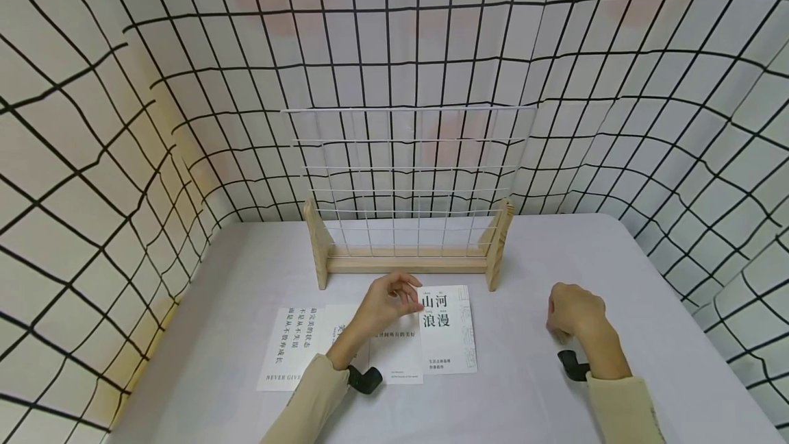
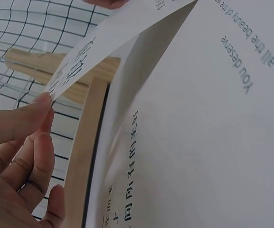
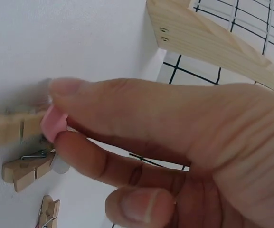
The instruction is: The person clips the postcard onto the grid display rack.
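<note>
My left hand [image 1: 391,299] pinches the upper left corner of a white card [image 1: 448,334] with large black Chinese characters. In the left wrist view this card [image 2: 87,52] rises at a slant beside another printed card [image 2: 198,123]. Well to the right, my right hand [image 1: 576,312] is low over the table. In the right wrist view its thumb and forefinger pinch a pink piece [image 3: 55,124] on a small wooden clothespin [image 3: 13,127], which is blurred. More wooden clothespins [image 3: 27,170] lie just below; the hand hides them in the head view.
A wire grid rack [image 1: 407,183] on a wooden stand [image 1: 407,264] stands behind the cards. More printed cards [image 1: 286,348] lie to the left, partly under my left forearm. Black netting [image 1: 419,33] over white cloth surrounds the table [image 1: 524,403].
</note>
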